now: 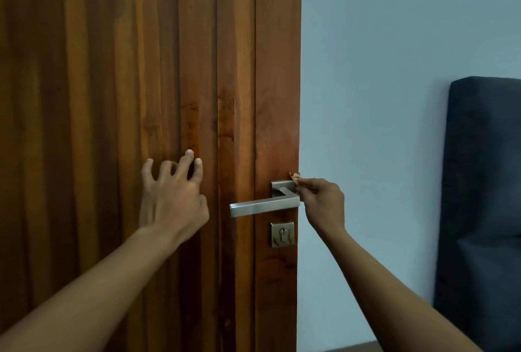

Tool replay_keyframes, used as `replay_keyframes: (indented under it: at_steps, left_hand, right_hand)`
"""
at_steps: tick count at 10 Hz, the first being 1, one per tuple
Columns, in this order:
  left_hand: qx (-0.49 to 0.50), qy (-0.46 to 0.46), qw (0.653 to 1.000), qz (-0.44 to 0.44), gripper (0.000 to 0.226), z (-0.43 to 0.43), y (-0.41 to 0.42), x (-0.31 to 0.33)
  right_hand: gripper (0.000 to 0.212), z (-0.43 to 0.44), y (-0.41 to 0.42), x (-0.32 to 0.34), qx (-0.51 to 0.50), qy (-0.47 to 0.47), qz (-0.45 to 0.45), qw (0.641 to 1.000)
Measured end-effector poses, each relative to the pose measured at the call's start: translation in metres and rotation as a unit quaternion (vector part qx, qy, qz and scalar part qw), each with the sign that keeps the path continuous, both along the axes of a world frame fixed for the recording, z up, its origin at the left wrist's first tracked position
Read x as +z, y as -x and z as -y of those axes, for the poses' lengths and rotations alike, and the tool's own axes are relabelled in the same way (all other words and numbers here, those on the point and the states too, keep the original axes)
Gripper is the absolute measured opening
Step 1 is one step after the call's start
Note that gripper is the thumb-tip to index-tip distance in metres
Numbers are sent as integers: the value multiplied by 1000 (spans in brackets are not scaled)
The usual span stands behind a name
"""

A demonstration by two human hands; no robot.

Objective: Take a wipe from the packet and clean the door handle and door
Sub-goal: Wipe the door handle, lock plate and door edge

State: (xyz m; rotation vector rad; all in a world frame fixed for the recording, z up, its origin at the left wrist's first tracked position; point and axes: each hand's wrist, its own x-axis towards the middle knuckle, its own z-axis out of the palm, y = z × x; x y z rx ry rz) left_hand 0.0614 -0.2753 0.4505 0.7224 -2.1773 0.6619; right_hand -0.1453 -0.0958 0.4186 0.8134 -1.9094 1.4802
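Note:
A brown wooden door (112, 83) with vertical grooves fills the left half of the head view. Its square silver lever handle (262, 205) sits near the door's right edge, with a brass keyhole plate (282, 234) just below. My right hand (324, 203) pinches a small, crumpled wipe (294, 176) against the upper right corner of the handle's base plate. My left hand (172, 193) rests on the door to the left of the handle, fingers spread and bent, holding nothing. The wipe packet is not in view.
A pale blue wall (380, 98) lies to the right of the door's edge. A dark grey padded headboard or cushion (485, 196) stands against that wall at the far right. A strip of floor (352, 347) shows at the bottom.

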Motion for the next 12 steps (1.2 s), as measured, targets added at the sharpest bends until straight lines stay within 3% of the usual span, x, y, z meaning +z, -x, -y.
replay_keyframes:
  at_steps: [2, 6, 7, 9, 10, 12]
  left_hand:
    - [-8, 6, 1000, -9, 62, 3, 1, -2]
    - [-14, 0, 999, -34, 58, 4, 9, -7]
    - [-16, -1, 999, -38, 58, 5, 10, -7]
    - [-23, 5, 999, -39, 58, 6, 10, -8]
    - [-19, 7, 999, -38, 59, 7, 10, -8]
    - [-20, 9, 999, -39, 60, 7, 10, -8]
  right_hand:
    - [19, 10, -13, -35, -76, -15, -17, 997]
    - [25, 28, -34, -70, -79, -56, -35, 995]
    - [28, 38, -39, -70, -38, -80, -68, 994]
    - [31, 47, -47, -80, -92, -133, -152, 975]
    - [45, 49, -57, -79, -83, -179, -204, 959]
    - [64, 55, -65, -90, -97, -239, -203, 945]
